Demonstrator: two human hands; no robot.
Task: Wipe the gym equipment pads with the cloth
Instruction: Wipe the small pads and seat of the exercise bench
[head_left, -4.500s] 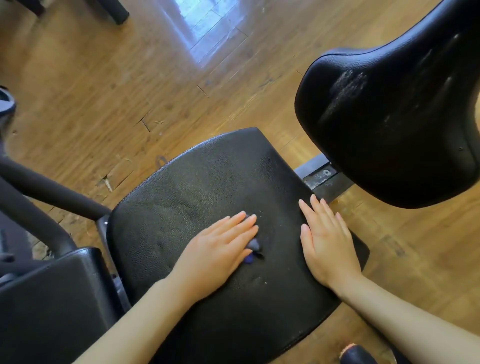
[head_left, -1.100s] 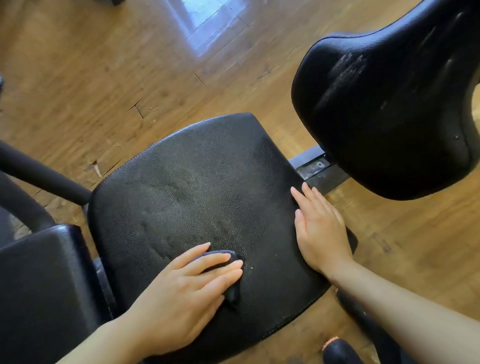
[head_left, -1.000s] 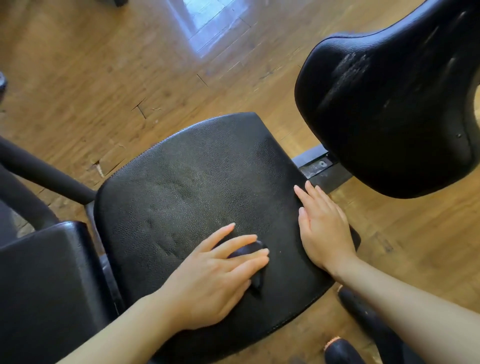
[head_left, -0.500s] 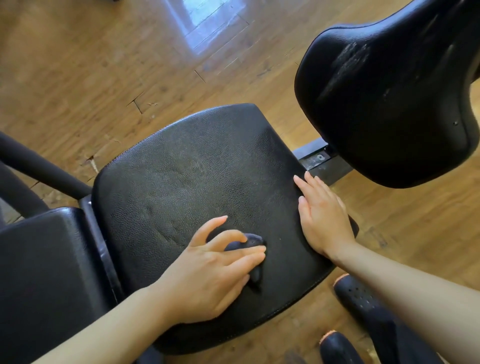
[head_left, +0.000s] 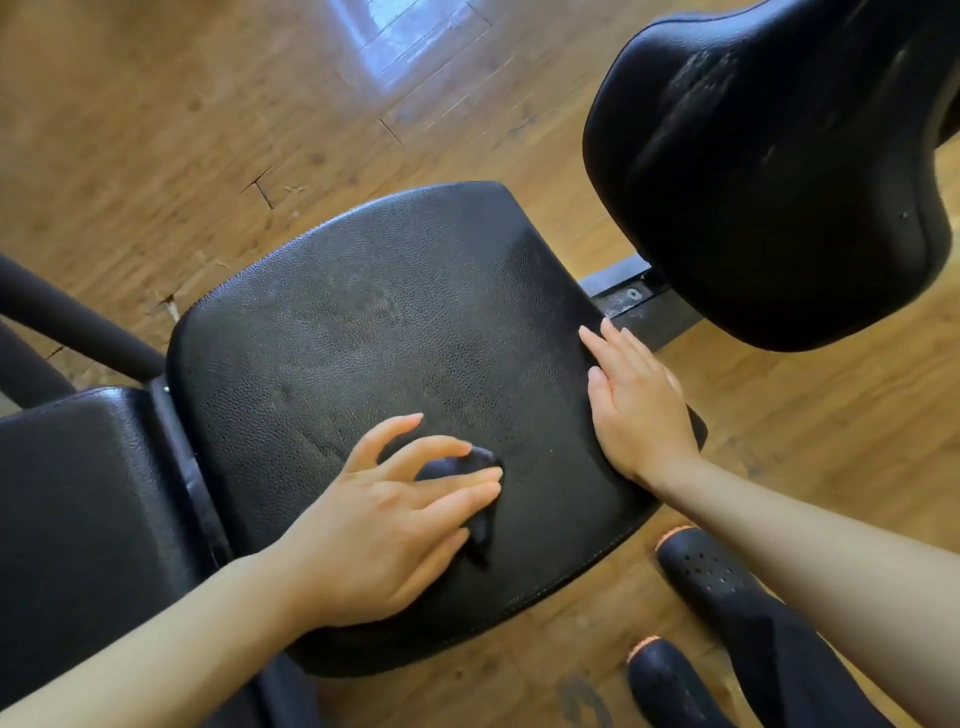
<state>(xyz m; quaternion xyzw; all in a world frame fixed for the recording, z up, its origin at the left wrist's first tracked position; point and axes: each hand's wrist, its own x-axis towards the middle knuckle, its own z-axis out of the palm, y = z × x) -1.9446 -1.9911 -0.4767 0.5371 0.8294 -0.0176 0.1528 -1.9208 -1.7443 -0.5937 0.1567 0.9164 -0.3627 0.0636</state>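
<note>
The small dark blue cloth (head_left: 470, 480) looks soft, light and limp, so it is best kept bunched under the fingertips and pressed flat, not pinched by an edge; it lies on the near right part of the black textured leatherette seat pad (head_left: 395, 364), which looks firm and slightly grippy. The left hand (head_left: 395, 525) covers it with fingers spread and lightly curled, pressing it down. The right hand (head_left: 636, 410) rests flat and open on the pad's right edge, holding nothing.
</note>
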